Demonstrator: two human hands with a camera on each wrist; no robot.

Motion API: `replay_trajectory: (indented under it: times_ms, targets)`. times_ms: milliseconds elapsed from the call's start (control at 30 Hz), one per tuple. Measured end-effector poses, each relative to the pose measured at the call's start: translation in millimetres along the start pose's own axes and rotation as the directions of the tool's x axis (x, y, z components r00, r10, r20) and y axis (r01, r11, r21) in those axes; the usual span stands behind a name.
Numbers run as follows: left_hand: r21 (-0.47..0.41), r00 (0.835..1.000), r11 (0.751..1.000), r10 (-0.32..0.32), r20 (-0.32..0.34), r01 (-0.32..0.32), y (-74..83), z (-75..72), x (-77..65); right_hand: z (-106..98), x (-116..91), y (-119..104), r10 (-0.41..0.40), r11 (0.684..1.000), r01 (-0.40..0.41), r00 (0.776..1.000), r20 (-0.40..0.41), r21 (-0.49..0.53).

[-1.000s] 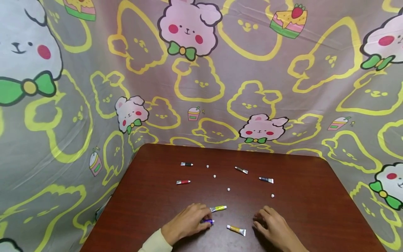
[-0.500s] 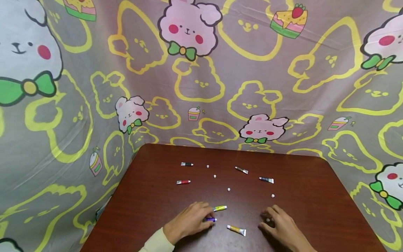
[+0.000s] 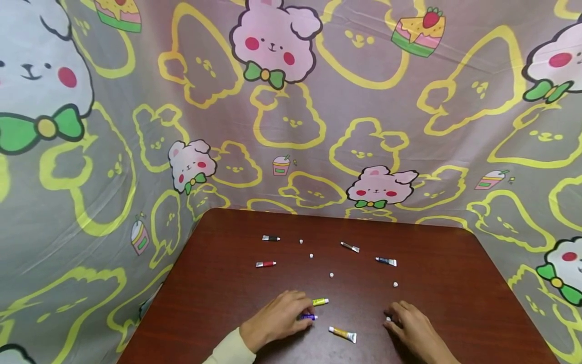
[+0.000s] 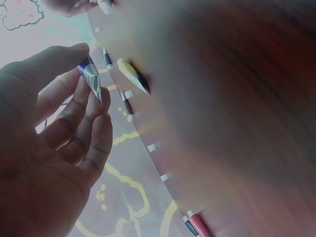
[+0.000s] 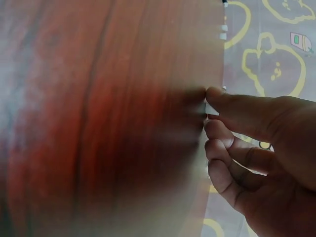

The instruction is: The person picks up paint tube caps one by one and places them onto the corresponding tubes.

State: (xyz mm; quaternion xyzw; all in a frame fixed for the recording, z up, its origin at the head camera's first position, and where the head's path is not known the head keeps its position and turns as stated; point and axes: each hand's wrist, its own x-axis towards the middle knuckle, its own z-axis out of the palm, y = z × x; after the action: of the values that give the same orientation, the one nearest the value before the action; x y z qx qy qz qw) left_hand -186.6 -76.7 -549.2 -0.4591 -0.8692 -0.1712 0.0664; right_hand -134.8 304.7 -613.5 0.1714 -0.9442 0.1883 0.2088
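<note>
Rabbit-print fabric [image 3: 291, 126] backs a brown worktop [image 3: 218, 242]. Toward seven o'clock, the left hand [image 3: 279, 316] points to two, thumb and curled fingers pinching a purple tube [image 3: 308, 317]; toward four, the right hand [image 3: 414, 326] points to ten, its grip narrowed onto a white cap [image 3: 388, 319].

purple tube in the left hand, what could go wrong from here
The left hand pinches the purple tube close beside the yellow tube, so a small shift might knock the yellow one. The right hand pinches a small white piece, which could slip and roll away. The ochre tube lies between the hands and might get bumped if they come together.
</note>
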Motion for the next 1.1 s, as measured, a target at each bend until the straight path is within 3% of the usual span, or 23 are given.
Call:
replay_trajectory:
  times_ms: [133, 300, 433, 667, 800, 1100]
  targets:
    - [0.005, 1.000, 1.000, -0.014, 0.015, 0.014, 1.7, -0.2, 2.6, 24, -9, 32, -0.123, 0.992, 0.126, 0.989, -0.087, 0.022]
    - [0.011, 1.000, 1.000, -0.017, 0.021, 0.017, 3.4, -0.4, 5.9, 43, -14, 48, -0.147, 0.989, 0.141, 0.982, -0.122, -0.053]
    - [0.037, 1.000, 0.999, 0.000, 0.000, 0.000, 5.4, -0.7, 8.4, 31, -5, 27, -0.145, 0.989, 0.140, 0.979, -0.144, -0.042]
    - [0.081, 0.998, 0.996, 0.047, -0.040, -0.043, 9.1, -1.6, 14.2, -11, 21, -44, -0.058, 0.998, 0.057, 0.995, -0.082, -0.011]
    - [0.085, 0.997, 0.995, 0.061, -0.048, -0.056, 10.6, -1.1, 18.0, -16, 30, -64, -0.087, 0.996, 0.088, 0.990, -0.115, 0.002]
    - [0.104, 0.999, 0.993, 0.050, -0.022, -0.048, 15.2, -2.8, 21.4, -6, 33, -80, -0.200, 0.973, 0.208, 0.976, -0.087, 0.102]
